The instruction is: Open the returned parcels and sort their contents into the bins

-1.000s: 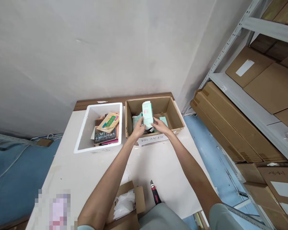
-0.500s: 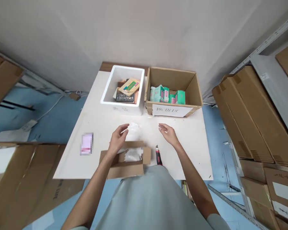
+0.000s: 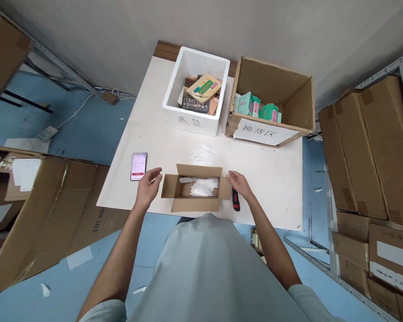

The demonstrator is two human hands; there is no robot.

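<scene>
A small open cardboard box sits at the near edge of the table with its flaps folded out. Inside it lie crumpled white plastic bags. My left hand hovers just left of the box, fingers loosely curved and holding nothing. On the other side, my right hand is at the right flap, fingers curled but apart; whether the fingertips touch the flap I cannot tell. A black and red utility knife lies partly beneath my right hand. Beyond the box rests a clear plastic wrapper.
A lit phone lies left on the white table. At the back stand a white foam box of books and a labelled carton with green and pink packages. Stacked cartons fill the right; a large carton stands left.
My view has shifted, so the table appears higher and further right. My hands have come down to either side of the small box, the left one leaving its place above it.
</scene>
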